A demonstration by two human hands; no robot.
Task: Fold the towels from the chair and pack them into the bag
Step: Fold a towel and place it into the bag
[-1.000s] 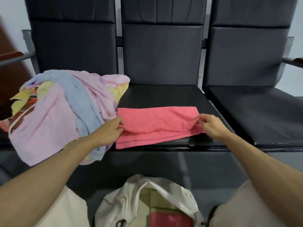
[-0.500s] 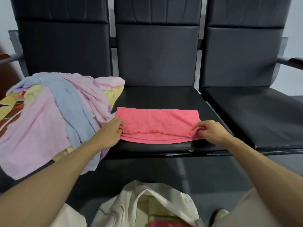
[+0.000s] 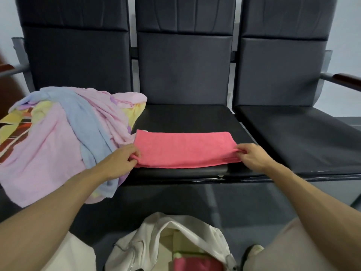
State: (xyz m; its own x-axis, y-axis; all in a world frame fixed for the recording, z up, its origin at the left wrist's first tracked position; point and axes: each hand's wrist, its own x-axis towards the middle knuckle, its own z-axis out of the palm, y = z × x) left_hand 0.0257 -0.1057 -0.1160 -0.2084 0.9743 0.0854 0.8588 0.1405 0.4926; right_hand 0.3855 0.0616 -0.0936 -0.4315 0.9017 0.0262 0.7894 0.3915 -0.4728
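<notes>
A coral-pink towel (image 3: pixel 183 149), folded into a long strip, lies flat on the middle black seat (image 3: pixel 187 118). My left hand (image 3: pixel 119 161) pinches its near left corner. My right hand (image 3: pixel 252 155) pinches its near right corner. A heap of unfolded towels (image 3: pixel 58 137) in pink, light blue and yellow covers the left seat and hangs over its front edge. On the floor below, between my knees, stands the open white bag (image 3: pixel 156 237) with folded towels (image 3: pixel 195 261) inside.
Three black padded chairs stand in a row; the right seat (image 3: pixel 297 137) carries nothing. Wooden-topped armrests (image 3: pixel 345 79) stick out at both ends. My knees frame the bag, and a shoe (image 3: pixel 254 249) sits beside it on the grey floor.
Both hands have drawn the towel's near edge back and flattened the strip, which now lies straighter on the seat. The view has shifted slightly.
</notes>
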